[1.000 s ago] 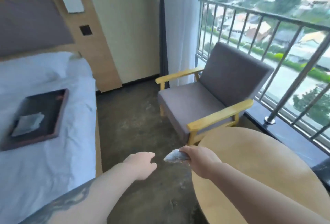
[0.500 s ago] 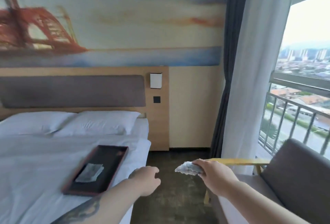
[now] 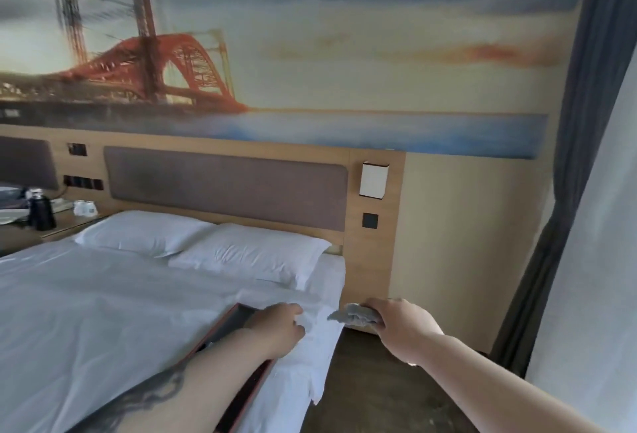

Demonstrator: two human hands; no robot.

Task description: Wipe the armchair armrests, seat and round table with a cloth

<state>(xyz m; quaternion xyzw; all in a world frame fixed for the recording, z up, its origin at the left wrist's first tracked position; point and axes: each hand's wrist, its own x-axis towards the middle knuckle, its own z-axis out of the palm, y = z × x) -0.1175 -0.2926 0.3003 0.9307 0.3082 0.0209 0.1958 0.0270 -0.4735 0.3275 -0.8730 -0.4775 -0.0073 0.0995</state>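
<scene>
Facing the bed point(image 3: 103, 312) and headboard wall, not the armchair or round table: neither target shows in this view, so progress can't be read off any surface; no wiped or damp area to check. Judgement: wiping isn't under way at this instant, and armrests, seat and table all have to be counted as unverified. Right hand point(image 3: 401, 331) grips the cloth point(image 3: 351, 316), a crumpled grey-white wad, soft and creased, poking out leftward from the fist, held in the air above the bed's near corner and touching nothing else. Left hand point(image 3: 279, 327) holds nothing, fingers loosely curled, hovering over the sheet just beside the tray point(image 3: 238, 320); contact with the sheet can't be confirmed. Forearm carries a dark tattoo. Tray is dark, flat, rectangular with a reddish-brown raised rim, lying on the bed and partly hidden by the left arm. Bedding is white, smooth fabric with light wrinkles; two plump pillows point(image 3: 206, 246) sit at the head. Headboard point(image 3: 368, 260) is light wood veneer with a padded brown-grey panel point(image 3: 224, 188), a small white boxy wall lamp point(image 3: 374, 179) and a black square switch point(image 3: 370, 221). Mural above shows a red arch bridge point(image 3: 172, 74). Dark curtain point(image 3: 568, 191) hangs at right; floor point(image 3: 379, 391) is dark and mottled. Bedside clutter at far left is too blurred to name.
</scene>
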